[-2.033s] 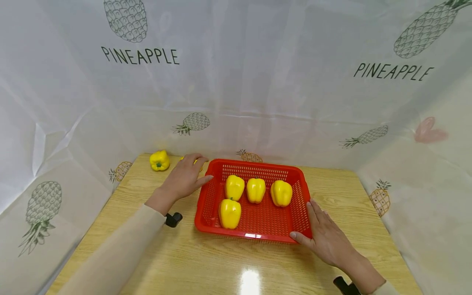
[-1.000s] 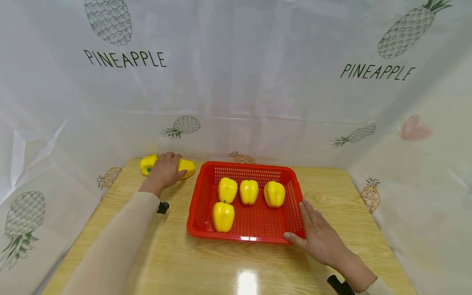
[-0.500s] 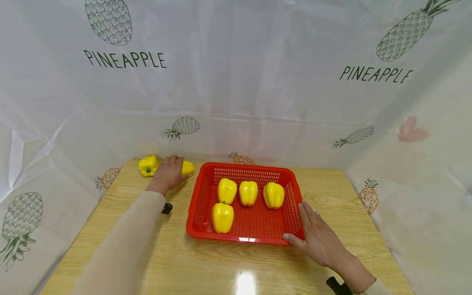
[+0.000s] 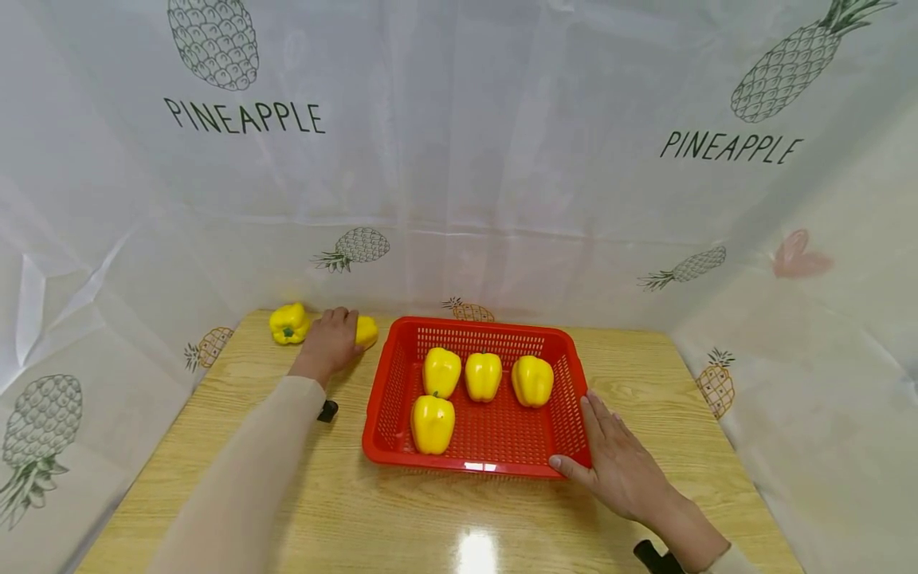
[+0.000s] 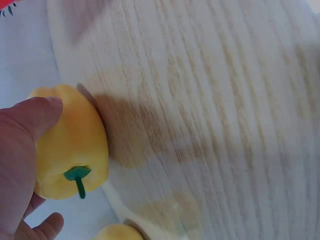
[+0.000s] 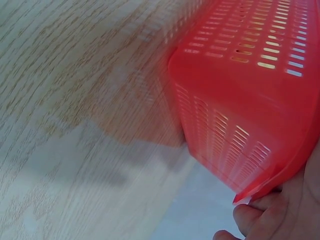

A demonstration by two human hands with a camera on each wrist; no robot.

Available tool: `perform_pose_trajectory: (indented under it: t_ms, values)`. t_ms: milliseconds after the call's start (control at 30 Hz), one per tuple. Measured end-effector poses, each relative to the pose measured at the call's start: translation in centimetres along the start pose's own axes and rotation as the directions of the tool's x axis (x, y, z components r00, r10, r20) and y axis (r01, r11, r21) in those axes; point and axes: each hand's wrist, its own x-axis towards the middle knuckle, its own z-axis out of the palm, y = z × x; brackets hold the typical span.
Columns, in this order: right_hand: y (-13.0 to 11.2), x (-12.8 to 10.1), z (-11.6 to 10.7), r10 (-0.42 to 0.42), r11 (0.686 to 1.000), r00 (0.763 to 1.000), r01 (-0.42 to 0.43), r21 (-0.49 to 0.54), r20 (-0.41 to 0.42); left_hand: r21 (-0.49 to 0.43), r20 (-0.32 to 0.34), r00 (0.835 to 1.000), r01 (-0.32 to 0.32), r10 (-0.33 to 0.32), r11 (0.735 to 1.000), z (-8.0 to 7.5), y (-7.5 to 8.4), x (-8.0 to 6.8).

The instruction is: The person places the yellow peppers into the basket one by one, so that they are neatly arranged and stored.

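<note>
My left hand [image 4: 333,341] grips a yellow bell pepper [image 4: 366,332] at the back left of the table. In the left wrist view the thumb presses on this pepper [image 5: 75,140], its green stem pointing down the picture; the other fingers are partly hidden behind it. A second yellow pepper [image 4: 289,323] lies just left of that hand. My right hand [image 4: 624,458] rests along the right end of a red plastic basket [image 4: 459,462], fingers extended and thumb on the front corner of the rim. Inside the basket are several yellow peppers, one [image 4: 433,424] at the front left.
The wooden table [image 4: 358,518] reaches the white curtain [image 4: 502,159] printed with pineapples, which encloses it at the back and sides. In the right wrist view the basket's slotted wall [image 6: 220,135] stands close to the table edge.
My left hand has moved left from beside the basket to the loose pepper and closed around it. The basket and right hand shifted slightly left in view with the camera; the right hand stays at the rim.
</note>
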Motion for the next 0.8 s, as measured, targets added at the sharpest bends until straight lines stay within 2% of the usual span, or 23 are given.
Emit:
perform_pose_trajectory:
  t_ms: [133, 433, 633, 800]
  values:
    - [-0.1, 0.0, 0.0, -0.002, 1.000, 1.000, 0.002, 0.003, 0.005, 0.008, 0.012, 1.000, 0.004, -0.004, 1.000, -0.6, 0.3, -0.9]
    - [-0.2, 0.0, -0.1, 0.001, 1.000, 1.000, -0.001, 0.010, 0.003, 0.106, -0.008, 0.993, -0.113, 0.114, 0.988, -1.0, 1.1, -3.3]
    - [-0.2, -0.1, -0.1, -0.003, 1.000, 1.000, 0.003, 0.009, 0.002, 0.056, -0.041, 0.979, -0.195, 0.198, 0.979, -1.2, 1.0, -5.0]
    - [-0.2, 0.0, -0.1, -0.001, 1.000, 1.000, 0.001, 0.005, 0.011, 0.003, -0.031, 0.976, -0.216, 0.216, 0.976, -0.9, 0.5, -5.6]
